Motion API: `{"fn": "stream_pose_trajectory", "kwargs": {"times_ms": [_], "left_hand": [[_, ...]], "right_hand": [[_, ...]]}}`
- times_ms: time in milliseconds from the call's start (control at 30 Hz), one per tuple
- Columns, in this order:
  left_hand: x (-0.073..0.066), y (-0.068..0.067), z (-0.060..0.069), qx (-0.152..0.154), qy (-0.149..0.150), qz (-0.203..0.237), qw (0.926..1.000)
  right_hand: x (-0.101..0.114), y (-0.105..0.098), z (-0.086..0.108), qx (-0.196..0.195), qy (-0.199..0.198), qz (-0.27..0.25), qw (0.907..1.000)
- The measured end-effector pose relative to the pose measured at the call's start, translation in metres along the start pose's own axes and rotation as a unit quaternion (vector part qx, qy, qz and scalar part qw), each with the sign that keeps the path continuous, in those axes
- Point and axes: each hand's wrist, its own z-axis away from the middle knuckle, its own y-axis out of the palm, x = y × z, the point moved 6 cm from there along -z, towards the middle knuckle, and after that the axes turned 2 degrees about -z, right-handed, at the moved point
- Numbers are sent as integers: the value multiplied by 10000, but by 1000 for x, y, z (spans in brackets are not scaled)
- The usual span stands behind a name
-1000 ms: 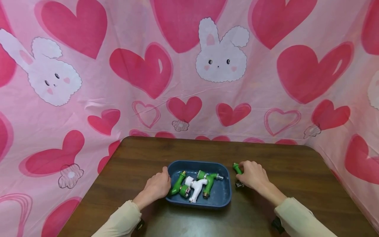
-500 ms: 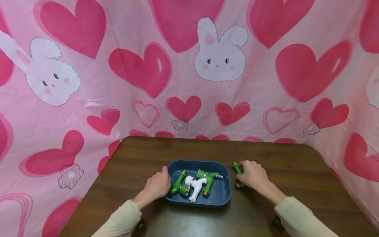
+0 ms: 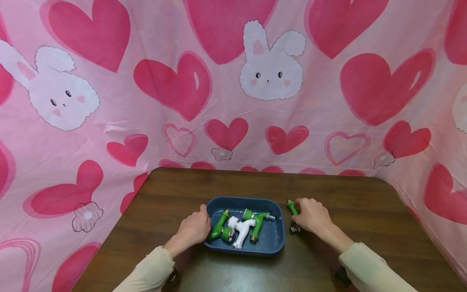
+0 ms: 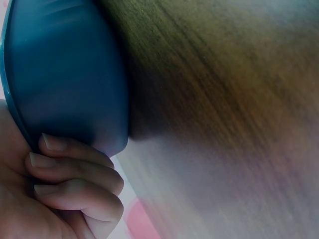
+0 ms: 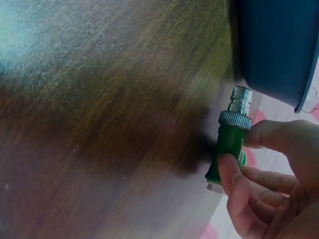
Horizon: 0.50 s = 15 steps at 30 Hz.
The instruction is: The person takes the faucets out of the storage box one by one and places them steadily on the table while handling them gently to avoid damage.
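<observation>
A dark blue plastic basin (image 3: 251, 252) sits on the table, and my left hand (image 3: 192, 228) grips its left rim. In the left wrist view the curled fingers (image 4: 75, 169) lie against the basin's outer wall. Inside lie a green tap (image 3: 218, 228) at the left, a white tap (image 3: 242, 233) in the middle and another green tap (image 3: 258, 226) at the right. Right of the basin, my right hand (image 3: 313, 215) pinches a third green tap (image 5: 232, 142) between thumb and fingers, its ribbed metal nozzle pointing out. The palm side hides part of this tap in the head view.
The brown wooden table (image 3: 233, 182) extends around the basin on all sides. Behind it and to both sides hangs a pink cloth (image 3: 233, 109) printed with hearts and rabbits. The basin's right wall (image 5: 276, 50) stands close to the held tap.
</observation>
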Motion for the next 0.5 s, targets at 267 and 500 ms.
{"fn": "stream_pose_trajectory", "kwargs": {"times_ms": [267, 500], "left_hand": [[0, -1, 1, 22, -25, 5, 10000], [1, 0, 0, -6, -19, 7, 10000]], "right_hand": [[-1, 2, 1, 67, 85, -39, 9999], [1, 0, 3, 12, 61, -55, 10000]]}}
